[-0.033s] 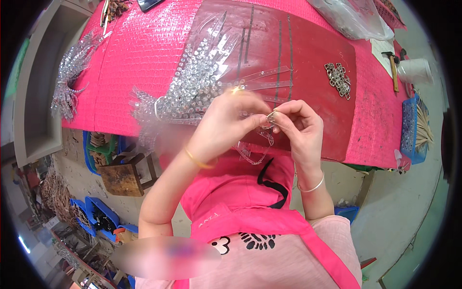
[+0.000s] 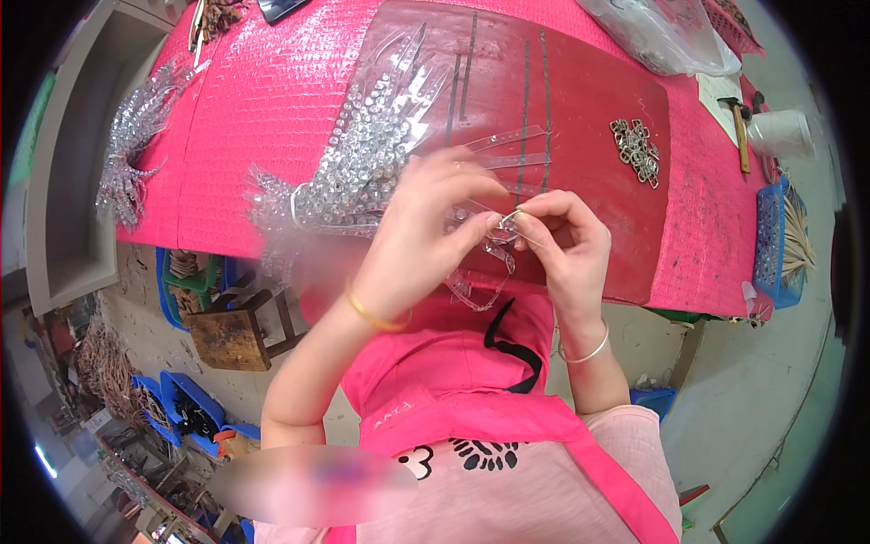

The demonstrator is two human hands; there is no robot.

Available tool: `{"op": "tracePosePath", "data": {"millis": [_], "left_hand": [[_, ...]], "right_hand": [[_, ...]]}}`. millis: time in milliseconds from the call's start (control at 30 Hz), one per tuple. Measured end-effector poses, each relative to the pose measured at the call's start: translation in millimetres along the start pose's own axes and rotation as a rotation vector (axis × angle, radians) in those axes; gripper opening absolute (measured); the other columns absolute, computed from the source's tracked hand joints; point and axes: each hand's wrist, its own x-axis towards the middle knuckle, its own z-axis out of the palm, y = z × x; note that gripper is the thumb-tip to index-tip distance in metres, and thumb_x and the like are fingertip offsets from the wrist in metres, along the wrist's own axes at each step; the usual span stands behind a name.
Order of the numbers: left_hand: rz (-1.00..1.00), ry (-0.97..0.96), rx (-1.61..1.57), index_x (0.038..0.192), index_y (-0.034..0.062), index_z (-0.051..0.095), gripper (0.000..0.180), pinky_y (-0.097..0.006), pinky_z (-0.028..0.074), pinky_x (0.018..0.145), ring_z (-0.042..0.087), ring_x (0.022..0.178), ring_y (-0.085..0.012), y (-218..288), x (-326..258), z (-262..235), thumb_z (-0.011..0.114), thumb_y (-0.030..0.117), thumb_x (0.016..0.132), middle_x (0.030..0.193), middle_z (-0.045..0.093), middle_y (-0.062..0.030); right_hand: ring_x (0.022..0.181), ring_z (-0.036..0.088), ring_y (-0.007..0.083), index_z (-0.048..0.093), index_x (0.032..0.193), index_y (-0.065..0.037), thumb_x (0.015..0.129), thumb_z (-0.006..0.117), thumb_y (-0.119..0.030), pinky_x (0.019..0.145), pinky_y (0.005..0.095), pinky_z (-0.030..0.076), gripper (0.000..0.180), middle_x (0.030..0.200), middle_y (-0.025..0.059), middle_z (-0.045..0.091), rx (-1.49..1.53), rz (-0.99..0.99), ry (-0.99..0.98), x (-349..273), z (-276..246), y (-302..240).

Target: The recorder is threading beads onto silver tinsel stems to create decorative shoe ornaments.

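Observation:
My left hand (image 2: 426,213) bends over a clear plastic strap (image 2: 504,258), thumb at the strap's end and upper fingers smeared by motion. A small metal buckle (image 2: 509,218) sits at this end, pinched between the thumb and fingers of my right hand (image 2: 569,238). The rest of the strap hangs in a loop below my hands. Left of my left hand lies a bundle of clear straps with round shiny studs (image 2: 367,145), bound by a white tie. To the right, a small pile of metal buckles (image 2: 636,152) rests on the dark red mat (image 2: 589,100).
Another silvery bundle (image 2: 136,136) lies at the pink table's left end. A hammer (image 2: 743,136), a white thread spool (image 2: 783,134) and a blue basket (image 2: 770,240) are at the right. A plastic bag (image 2: 666,36) is at the back. A wooden stool (image 2: 231,340) stands below the table.
The fingers of my left hand have lifted slightly and spread from the buckle. My right hand has hardly moved and keeps its pinch.

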Motion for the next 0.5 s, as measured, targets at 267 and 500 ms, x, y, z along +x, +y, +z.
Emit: {"op": "tracePosePath", "data": {"millis": [267,500], "left_hand": [[-0.572,-0.124,-0.652,0.095,-0.0059,0.061,0.02,-0.022,0.046,0.056,0.055,0.061,-0.0072,11.6,-24.0,-5.6,0.058,0.009,0.083,0.071,0.062,-0.0056],[-0.579,-0.164,-0.747,0.096,-0.0066,0.061,0.02,-0.022,0.046,0.057,0.051,0.061,-0.0061,4.4,-26.9,-13.6,0.057,0.009,0.084,0.07,0.059,-0.0025]], "right_hand": [[0.067,0.059,0.017,0.061,0.085,-0.001,0.071,0.066,0.004,0.057,0.0261,0.047,0.015,0.075,0.0093,0.059,-0.549,-0.465,0.08,-2.7,19.3,-0.3],[0.068,0.06,0.019,0.064,0.087,0.0,0.072,0.064,0.003,0.056,0.0265,0.047,0.015,0.078,0.0099,0.059,-0.599,-0.494,-0.034,-3.2,19.8,-1.7]]}}
